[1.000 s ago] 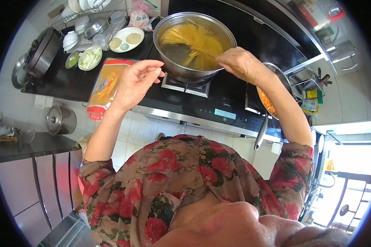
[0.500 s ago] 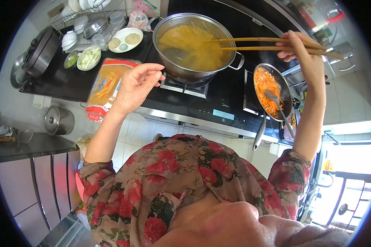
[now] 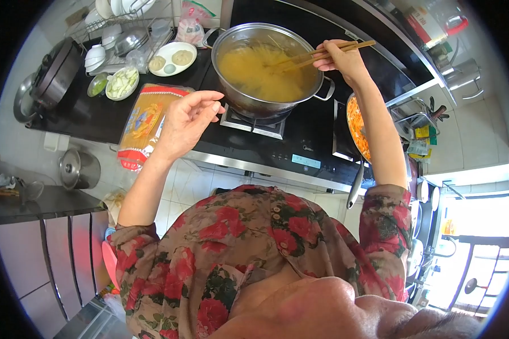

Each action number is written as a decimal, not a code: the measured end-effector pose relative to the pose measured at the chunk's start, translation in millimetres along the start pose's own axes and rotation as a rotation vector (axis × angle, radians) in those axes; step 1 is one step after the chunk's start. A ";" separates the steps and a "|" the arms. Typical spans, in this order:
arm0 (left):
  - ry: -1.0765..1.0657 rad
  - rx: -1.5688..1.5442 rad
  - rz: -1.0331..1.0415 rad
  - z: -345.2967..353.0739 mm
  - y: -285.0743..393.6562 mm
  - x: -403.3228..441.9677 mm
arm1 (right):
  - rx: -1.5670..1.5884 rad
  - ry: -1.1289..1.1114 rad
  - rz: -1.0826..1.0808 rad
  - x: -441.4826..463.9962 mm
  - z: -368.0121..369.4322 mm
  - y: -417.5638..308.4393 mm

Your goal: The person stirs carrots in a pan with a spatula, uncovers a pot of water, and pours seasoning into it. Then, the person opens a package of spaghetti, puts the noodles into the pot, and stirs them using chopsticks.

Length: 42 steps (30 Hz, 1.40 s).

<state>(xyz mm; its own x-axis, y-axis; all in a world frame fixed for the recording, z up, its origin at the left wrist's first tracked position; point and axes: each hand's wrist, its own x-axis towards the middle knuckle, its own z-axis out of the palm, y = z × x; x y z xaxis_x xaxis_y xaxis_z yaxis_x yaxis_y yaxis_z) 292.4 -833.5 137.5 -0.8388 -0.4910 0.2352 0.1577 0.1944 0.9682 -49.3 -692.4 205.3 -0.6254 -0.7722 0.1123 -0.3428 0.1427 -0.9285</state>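
My right hand [image 3: 340, 58] grips a pair of long wooden chopsticks [image 3: 306, 57] at the right rim of a steel pot [image 3: 254, 108]. Their tips dip into the yellow noodles [image 3: 257, 70] in cloudy liquid. Near the pot's left side hovers my left hand [image 3: 189, 121], loosely curled with fingers apart and nothing in it. Under and beside that hand lies a packet of dry noodles [image 3: 143, 120] with red ends. Partly behind my right forearm is a pan of shredded orange vegetable [image 3: 356, 127], its handle pointing toward me.
Left of the pot stand a white plate [image 3: 190, 63] with pale dough-like rounds and an egg, a bowl of sliced pale-green vegetable [image 3: 121, 93] and a smaller green bowl [image 3: 98, 85]. A dish rack [image 3: 116, 53] is behind them. The hob's front edge [image 3: 254, 168] runs before me.
My right hand has moved left, closer to the pot, and the chopsticks now reach steeper and deeper into the noodles. My forearm now covers part of the pan. My left hand has barely moved.
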 end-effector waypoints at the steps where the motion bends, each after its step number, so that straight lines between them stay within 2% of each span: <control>1: 0.006 -0.004 0.000 -0.9 0.7 -1.5 | 0.084 0.011 0.032 2.4 1.6 0.6; 9: 0.070 0.013 -0.043 -10.3 2.2 -3.0 | 0.060 -0.073 0.049 -18.6 26.9 -16.4; 11: 0.072 0.006 -0.041 -11.2 1.9 -2.6 | -0.039 -0.177 0.000 -28.5 21.0 -28.7; 19: 0.055 -0.018 -0.033 -8.8 0.3 -0.4 | -0.270 -0.325 -0.028 -50.0 -9.3 -52.2; 29: 0.041 -0.001 -0.049 -1.2 6.4 -2.0 | -0.590 -0.283 -0.246 -70.4 -67.8 -132.7; 30: 0.024 0.013 -0.062 -0.3 5.7 -0.6 | -0.590 -0.277 -0.242 -68.1 -65.9 -130.8; 33: -0.005 -0.054 -0.041 6.9 3.9 2.3 | -0.551 -0.514 -0.125 -46.1 -46.0 -107.7; 34: -0.010 -0.055 -0.043 9.7 3.5 2.7 | -0.569 -0.524 -0.087 -40.1 -35.5 -94.1; 36: -0.024 -0.038 -0.040 12.7 3.5 4.0 | -0.550 -0.452 -0.123 -36.9 -17.6 -76.9; 40: -0.006 -0.026 -0.052 6.8 -2.2 1.6 | -0.586 -0.549 -0.272 -61.7 -11.9 -69.7; 42: 0.034 -0.073 -0.055 1.2 -7.2 0.3 | -0.691 -0.679 -0.654 -78.2 0.2 -73.3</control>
<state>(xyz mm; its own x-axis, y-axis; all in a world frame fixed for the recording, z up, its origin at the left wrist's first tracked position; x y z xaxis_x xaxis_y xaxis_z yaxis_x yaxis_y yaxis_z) 290.4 -834.0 130.5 -0.8294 -0.5277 0.1834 0.1508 0.1047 0.9830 24.9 -642.6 264.5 0.2432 -0.9657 0.0909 -0.9001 -0.2597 -0.3498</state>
